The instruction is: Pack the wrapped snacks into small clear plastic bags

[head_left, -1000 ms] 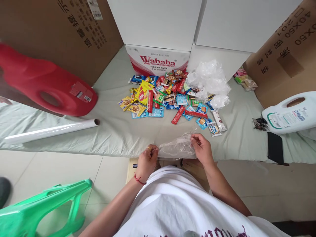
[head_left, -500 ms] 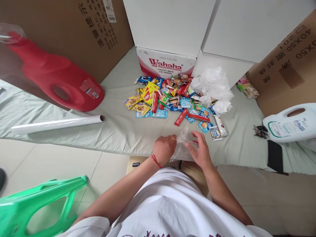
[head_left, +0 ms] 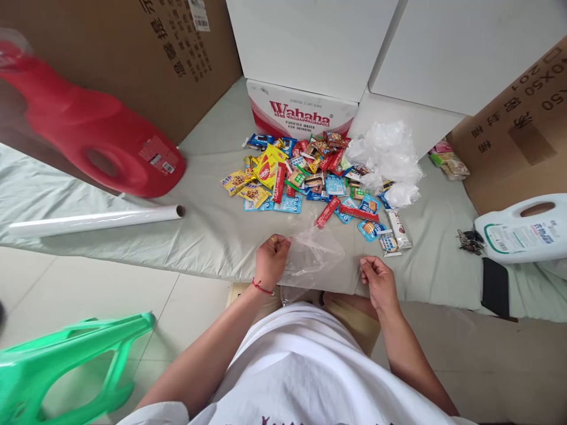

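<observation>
My left hand (head_left: 271, 260), with a red string at the wrist, pinches the edge of a clear plastic bag (head_left: 316, 254). Thin and crinkled, the bag spreads to the right of those fingers over the front edge of the cloth-covered surface. To the right of the bag is my right hand (head_left: 378, 281), its fingertips drawn together; whether they grip anything is too fine to make out. Beyond both hands lies a pile of small wrapped snacks (head_left: 305, 171) in yellow, red, blue and green. A red snack stick (head_left: 328, 211) is close to the bag's far side.
Crumpled clear bags (head_left: 385, 156) are heaped beside the snacks, before a Wahaba-like printed Wahaha carton (head_left: 305, 115). At left are a red jug (head_left: 101, 130) and a white roll (head_left: 97, 219). A white detergent jug (head_left: 527, 227) lies right; a green stool (head_left: 84, 360) stands below left.
My hands have moved apart, left hand leftward and right hand rightward and down. The bag, earlier bunched between them, is spread wider. My right fingers have closed from a looser curl.
</observation>
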A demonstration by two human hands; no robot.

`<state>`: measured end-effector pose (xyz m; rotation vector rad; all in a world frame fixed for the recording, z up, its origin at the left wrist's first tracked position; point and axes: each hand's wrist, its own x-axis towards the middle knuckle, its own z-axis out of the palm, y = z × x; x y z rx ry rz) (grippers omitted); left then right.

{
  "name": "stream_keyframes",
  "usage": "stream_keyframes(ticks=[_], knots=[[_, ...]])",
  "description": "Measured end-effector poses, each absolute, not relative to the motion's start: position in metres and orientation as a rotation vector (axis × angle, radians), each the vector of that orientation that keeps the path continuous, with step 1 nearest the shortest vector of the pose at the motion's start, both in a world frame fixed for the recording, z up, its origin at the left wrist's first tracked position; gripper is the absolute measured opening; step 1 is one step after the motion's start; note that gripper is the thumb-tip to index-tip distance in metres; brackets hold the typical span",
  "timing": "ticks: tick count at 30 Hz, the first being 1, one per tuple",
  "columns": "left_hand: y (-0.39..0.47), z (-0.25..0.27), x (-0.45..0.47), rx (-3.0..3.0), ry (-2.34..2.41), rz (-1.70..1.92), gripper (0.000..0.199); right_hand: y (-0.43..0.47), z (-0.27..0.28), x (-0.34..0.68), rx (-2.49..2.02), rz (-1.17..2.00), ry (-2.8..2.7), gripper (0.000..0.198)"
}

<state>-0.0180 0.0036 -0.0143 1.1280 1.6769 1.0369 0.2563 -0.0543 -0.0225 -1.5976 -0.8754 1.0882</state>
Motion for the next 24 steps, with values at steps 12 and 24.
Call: stream_keyframes(ticks=[12,24], knots=[[-0.011,0.0,-0.001,1.496,1.501,0.84,0.034,-0.013,0.019,0.222,-1.44,0.793,-1.686,0.021],[0.003,-0.008,-0.038,1.335,1.546,0.906,0.035,-0.019,0.005,0.281,-1.58,0.849,-1.056,0.038]])
